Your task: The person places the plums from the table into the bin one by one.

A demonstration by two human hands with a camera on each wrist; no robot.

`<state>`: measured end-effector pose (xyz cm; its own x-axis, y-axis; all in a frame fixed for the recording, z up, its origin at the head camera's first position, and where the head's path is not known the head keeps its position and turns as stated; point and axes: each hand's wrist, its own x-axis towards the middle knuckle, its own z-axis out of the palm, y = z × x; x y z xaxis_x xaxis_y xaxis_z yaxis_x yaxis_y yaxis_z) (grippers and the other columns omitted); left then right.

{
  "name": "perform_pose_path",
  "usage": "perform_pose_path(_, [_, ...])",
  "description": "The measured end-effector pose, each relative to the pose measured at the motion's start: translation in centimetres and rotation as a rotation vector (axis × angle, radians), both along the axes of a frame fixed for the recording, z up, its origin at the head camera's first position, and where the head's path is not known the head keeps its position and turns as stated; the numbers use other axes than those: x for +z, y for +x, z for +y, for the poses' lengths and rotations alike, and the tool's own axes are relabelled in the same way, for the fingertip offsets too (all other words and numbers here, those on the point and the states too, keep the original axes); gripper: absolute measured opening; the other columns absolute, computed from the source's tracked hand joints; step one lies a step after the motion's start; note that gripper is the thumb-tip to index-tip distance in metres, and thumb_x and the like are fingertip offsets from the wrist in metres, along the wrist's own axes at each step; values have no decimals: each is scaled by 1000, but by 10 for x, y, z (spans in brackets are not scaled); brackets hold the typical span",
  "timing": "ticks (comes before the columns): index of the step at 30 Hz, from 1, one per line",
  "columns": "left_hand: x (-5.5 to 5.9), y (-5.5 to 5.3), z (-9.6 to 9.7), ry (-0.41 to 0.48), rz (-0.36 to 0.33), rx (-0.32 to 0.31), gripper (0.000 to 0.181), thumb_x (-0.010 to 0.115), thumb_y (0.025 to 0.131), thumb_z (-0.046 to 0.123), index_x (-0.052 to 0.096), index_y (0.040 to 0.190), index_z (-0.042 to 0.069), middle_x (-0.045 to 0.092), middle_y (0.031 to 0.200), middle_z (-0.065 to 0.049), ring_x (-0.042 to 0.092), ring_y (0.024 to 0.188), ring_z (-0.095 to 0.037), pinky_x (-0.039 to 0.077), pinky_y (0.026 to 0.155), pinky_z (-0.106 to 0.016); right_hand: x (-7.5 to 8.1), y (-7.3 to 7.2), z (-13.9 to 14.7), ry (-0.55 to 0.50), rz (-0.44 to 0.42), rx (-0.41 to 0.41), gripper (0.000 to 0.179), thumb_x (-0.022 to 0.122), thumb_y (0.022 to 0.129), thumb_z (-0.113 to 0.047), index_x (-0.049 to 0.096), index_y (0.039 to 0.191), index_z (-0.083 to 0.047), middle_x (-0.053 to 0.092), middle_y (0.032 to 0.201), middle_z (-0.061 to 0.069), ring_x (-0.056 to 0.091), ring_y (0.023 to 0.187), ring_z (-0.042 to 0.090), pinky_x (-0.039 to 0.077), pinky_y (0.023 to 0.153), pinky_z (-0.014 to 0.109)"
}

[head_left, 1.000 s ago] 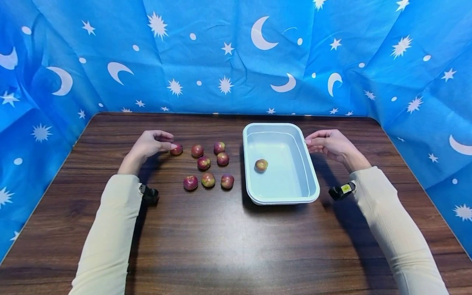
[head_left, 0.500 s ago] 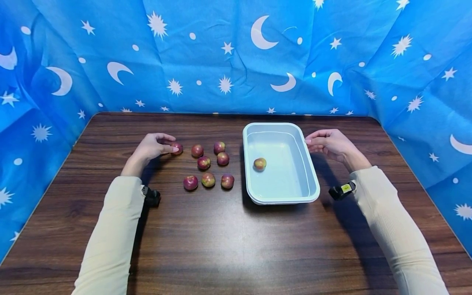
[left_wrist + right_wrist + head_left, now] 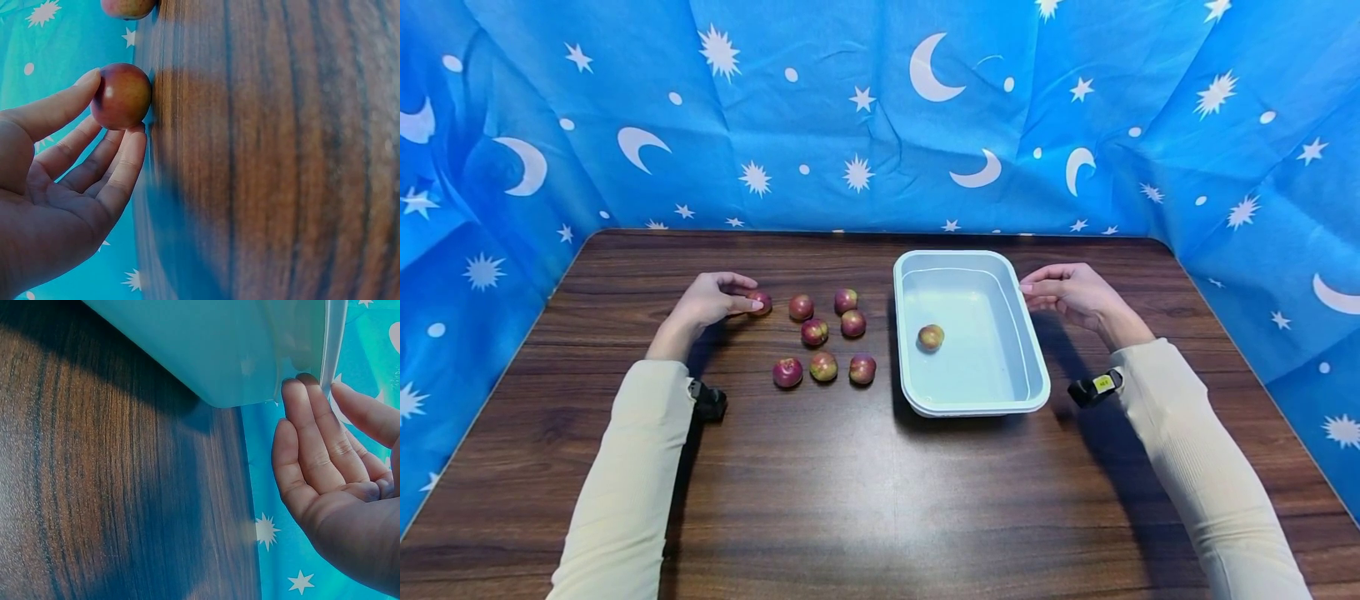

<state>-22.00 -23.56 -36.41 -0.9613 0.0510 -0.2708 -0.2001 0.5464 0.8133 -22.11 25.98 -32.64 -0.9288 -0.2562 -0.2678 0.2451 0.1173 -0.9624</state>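
With thumb and fingertips, my left hand [image 3: 707, 302] pinches a small red plum [image 3: 761, 302] at the left end of the group. The left wrist view has this plum [image 3: 122, 97] between the thumb and the fingers, close to the tabletop. My right hand [image 3: 1075, 293] holds the right rim of a white plastic tub [image 3: 973, 408]. Seen from the right wrist, the thumb and fingers of the right hand [image 3: 331, 462] meet at the tub's rim [image 3: 334, 344]. One yellowish-red plum [image 3: 931, 337] lies inside the tub, towards its left wall.
Several more red and greenish plums, among them a middle one [image 3: 814, 332] and a near one [image 3: 787, 372], lie loose between my left hand and the tub. Everything stands on a dark wooden table [image 3: 820, 500]. A blue star-and-moon cloth [image 3: 820, 117] hangs behind.
My left hand has shifted slightly right and nearer around its plum. The plum in the tub rocked a little left and back. My right hand stays on the rim.
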Motion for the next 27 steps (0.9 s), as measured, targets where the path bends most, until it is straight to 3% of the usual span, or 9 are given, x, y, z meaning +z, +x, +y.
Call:
perform_pose_path(7, [2, 0, 0, -2, 13, -3, 49, 69, 83, 19, 50, 123, -3, 51, 118, -21, 45, 99, -28, 39, 79, -36, 0, 0, 0, 19, 6, -9, 10, 59, 88, -2, 68, 87, -3, 68, 77, 7, 65, 69, 18, 54, 69, 30])
perform_pose_path(17, [10, 1, -1, 19, 2, 12, 46, 66, 86, 18, 49, 123, -2, 48, 120, -22, 44, 103, -31, 39, 91, -43, 0, 0, 0, 19, -9, -11, 8, 60, 87, -3, 69, 87, -3, 67, 77, 8, 65, 69, 18, 54, 69, 30])
perform_pose_path(22, [16, 2, -1, 35, 18, 6, 45, 65, 86, 15, 48, 124, -4, 48, 118, -22, 48, 101, -30, 42, 91, -44, 0, -1, 1, 19, 1, -3, 8, 61, 87, -3, 69, 87, -2, 68, 77, 8, 65, 69, 18, 53, 71, 33])
perform_pose_path(27, [23, 3, 0, 0, 51, 16, 45, 66, 85, 17, 50, 122, -3, 49, 118, -23, 47, 102, -33, 38, 93, -47, -1, -2, 1, 6, 9, 4, 10, 59, 87, -1, 69, 86, -3, 68, 77, 8, 65, 69, 18, 53, 72, 34])
